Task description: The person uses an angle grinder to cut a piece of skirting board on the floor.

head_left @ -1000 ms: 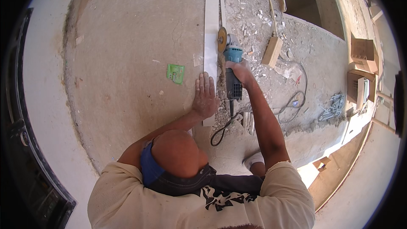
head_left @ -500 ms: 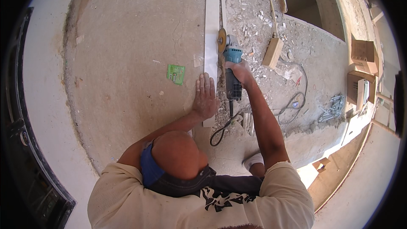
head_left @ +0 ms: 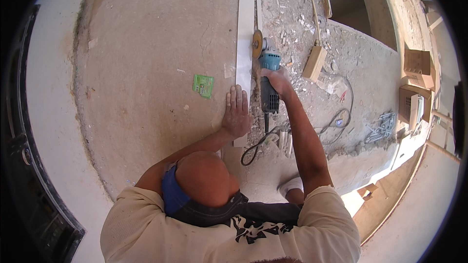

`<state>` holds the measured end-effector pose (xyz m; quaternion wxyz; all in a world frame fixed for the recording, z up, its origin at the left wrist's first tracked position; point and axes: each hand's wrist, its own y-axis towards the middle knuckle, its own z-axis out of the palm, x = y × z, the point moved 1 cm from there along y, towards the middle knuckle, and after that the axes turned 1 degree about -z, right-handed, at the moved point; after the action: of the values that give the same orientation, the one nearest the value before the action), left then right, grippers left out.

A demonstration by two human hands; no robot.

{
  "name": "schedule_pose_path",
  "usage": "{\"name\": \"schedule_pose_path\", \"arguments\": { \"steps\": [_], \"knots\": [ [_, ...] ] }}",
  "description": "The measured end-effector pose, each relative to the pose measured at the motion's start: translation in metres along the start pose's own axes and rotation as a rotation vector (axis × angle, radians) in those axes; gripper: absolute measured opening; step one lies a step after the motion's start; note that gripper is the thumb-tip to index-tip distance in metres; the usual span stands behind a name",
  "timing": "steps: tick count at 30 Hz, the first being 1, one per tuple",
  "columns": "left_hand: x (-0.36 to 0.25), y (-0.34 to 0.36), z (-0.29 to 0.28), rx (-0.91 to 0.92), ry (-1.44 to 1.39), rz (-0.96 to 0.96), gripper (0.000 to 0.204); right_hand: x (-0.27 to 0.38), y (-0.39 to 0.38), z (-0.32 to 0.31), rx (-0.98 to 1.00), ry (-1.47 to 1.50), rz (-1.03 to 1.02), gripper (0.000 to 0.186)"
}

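Observation:
My left hand lies with fingers stretched out across a long white strip on the dusty concrete floor. My right hand grips the dark rear body of a teal angle grinder. Its upright yellowish disc is at the right edge of the strip; whether it touches cannot be told. A black cable loops from the grinder's rear. A green packet lies left of my hands. My bent knee shows below them.
Rubble and a light wooden block lie right of the grinder. Metal fasteners are piled farther right, near cardboard boxes. A recessed opening is at upper right, a dark-framed panel at far left.
The grinder, held in my right hand, has edged slightly forward along the strip, toward the top of the view. My left hand remains flat on the strip, and the view has shifted very little.

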<state>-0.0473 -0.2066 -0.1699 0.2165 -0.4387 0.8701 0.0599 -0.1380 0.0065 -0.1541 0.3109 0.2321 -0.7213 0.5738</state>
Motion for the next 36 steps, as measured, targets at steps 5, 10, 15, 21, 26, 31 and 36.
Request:
{"name": "schedule_pose_path", "arguments": {
  "steps": [5,10,15,21,26,31,36],
  "knots": [
    [0.005,-0.002,-0.001,-0.02,0.003,0.002,0.1,0.011,-0.003,0.006,0.007,-0.013,0.02,0.035],
    [0.006,-0.003,0.002,-0.017,0.013,0.003,0.1,0.014,-0.001,0.006,-0.011,-0.028,-0.016,0.034],
    [0.004,-0.003,0.005,-0.007,0.001,0.008,0.1,0.02,-0.005,0.004,-0.019,-0.057,-0.052,0.034],
    [0.002,-0.002,0.002,-0.029,0.007,0.015,0.099,0.011,0.009,0.001,0.014,-0.026,-0.021,0.033],
    [0.003,-0.002,0.0,-0.028,0.021,0.004,0.101,0.008,0.013,0.004,0.015,0.01,-0.031,0.032],
    [0.006,-0.003,0.0,-0.041,0.02,0.003,0.103,0.014,0.013,0.007,0.012,-0.02,-0.013,0.032],
    [0.002,-0.002,0.0,-0.044,0.003,0.009,0.101,0.01,0.019,0.003,0.01,-0.007,-0.039,0.033]
  ]
}}
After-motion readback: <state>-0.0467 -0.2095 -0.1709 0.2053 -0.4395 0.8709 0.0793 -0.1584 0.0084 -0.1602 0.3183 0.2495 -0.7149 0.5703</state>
